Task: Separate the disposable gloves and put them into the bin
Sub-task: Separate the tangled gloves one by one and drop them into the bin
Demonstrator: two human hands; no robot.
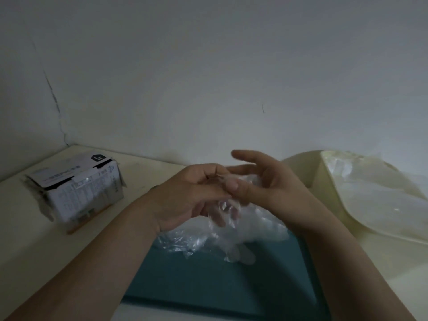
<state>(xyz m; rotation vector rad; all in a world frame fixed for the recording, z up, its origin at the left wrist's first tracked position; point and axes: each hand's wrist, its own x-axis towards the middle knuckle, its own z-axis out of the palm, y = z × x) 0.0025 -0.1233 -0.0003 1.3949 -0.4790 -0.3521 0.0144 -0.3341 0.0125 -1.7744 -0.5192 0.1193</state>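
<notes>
A bunch of clear disposable gloves (229, 230) hangs between my two hands above a dark teal mat (208, 281). My left hand (185, 195) grips the thin plastic from the left, its fingers curled round it. My right hand (261, 181) pinches the same plastic with thumb and forefinger, while its other fingers spread out. The cream bin (324, 177) stands at the right, and loose clear gloves (375, 191) lie inside it.
An opened white cardboard box (78, 188) with printed text sits on the pale table (46, 246) at the left. A plain wall runs close behind the table, with a corner at the far left.
</notes>
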